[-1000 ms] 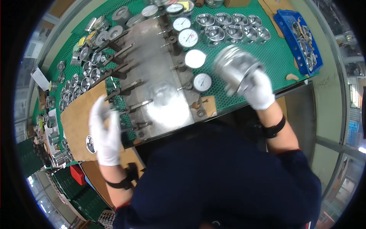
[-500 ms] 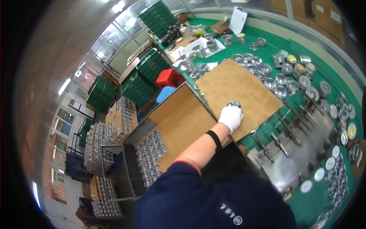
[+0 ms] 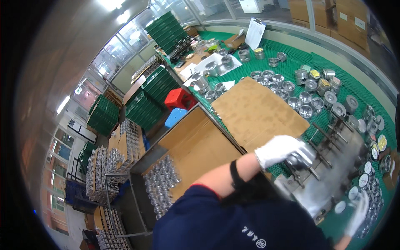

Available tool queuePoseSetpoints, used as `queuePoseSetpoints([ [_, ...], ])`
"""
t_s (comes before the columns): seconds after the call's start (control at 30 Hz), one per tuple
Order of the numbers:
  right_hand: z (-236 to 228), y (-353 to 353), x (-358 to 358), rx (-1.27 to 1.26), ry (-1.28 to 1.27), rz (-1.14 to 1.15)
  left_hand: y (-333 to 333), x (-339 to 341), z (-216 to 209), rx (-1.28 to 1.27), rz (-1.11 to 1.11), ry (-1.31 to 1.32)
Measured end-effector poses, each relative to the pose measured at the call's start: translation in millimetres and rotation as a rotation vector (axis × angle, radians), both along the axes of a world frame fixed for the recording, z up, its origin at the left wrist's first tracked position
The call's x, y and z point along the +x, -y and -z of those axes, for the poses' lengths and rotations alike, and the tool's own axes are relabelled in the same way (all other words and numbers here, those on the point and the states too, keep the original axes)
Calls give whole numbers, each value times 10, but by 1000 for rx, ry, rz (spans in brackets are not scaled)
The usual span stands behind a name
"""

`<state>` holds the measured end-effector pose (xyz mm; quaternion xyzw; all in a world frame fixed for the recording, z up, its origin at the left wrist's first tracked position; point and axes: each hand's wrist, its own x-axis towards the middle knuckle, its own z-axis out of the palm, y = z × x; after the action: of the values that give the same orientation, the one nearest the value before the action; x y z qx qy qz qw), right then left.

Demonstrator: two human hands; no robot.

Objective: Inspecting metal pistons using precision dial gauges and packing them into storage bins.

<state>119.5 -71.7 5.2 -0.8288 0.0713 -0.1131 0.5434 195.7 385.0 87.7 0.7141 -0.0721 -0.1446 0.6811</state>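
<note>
Your left hand point(image 3: 280, 151), gloved, has its fingers closed around a metal piston point(image 3: 301, 159) just above the gauge fixture point(image 3: 329, 175) on the green bench point(image 3: 291, 58). It is likely heavy, rigid and slick; grip its round wall. Your right hand point(image 3: 359, 212) is blurred; I cannot tell its grip.

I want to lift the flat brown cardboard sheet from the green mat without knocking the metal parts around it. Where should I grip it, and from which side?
Probably grip the flat brown cardboard sheet at its near-left edge, beside the open cardboard box, coming from the left. That edge seems free of the shiny metal pistons crowding the far and right sides, and the thin sheet lies flat, so slide fingers under it.
</note>
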Motion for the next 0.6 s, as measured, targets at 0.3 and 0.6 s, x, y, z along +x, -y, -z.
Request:
queuePoseSetpoints([
  [0.3, -111, -1437, -245, -164, 186, -351, 763, -116, 475, 203, 762, 15],
  [0.6, -137, -1356, -151, -593, 57, -362, 1173, -123, 668, 629, 554, 894],
])
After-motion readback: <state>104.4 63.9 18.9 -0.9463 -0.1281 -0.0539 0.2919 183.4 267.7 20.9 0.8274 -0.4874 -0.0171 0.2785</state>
